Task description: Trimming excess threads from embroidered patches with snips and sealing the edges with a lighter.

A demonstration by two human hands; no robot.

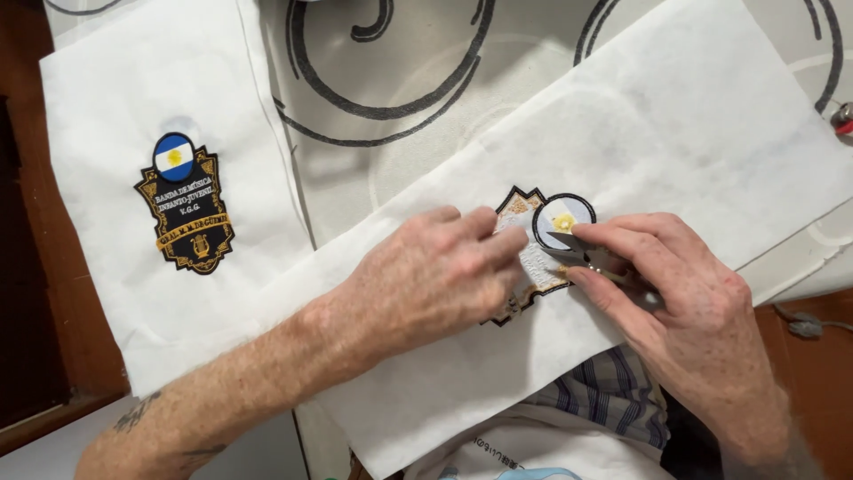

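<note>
My left hand (435,276) lies flat on a white backing sheet (675,133), its fingertips pressing on an embroidered patch (533,258) seen from its pale back side. My right hand (684,302) holds small scissors (573,244), whose open blades point left onto the patch near its round top with a yellow sun. A second, finished patch (185,206), black and gold with a blue and white round top, sits on another white sheet (124,98) at the left.
A cloth with black swirl lines (391,80) covers the table under both sheets. Brown wood (35,293) shows at the left edge and lower right. A striped garment (613,391) lies below the sheet. A small red object (842,120) sits at the far right.
</note>
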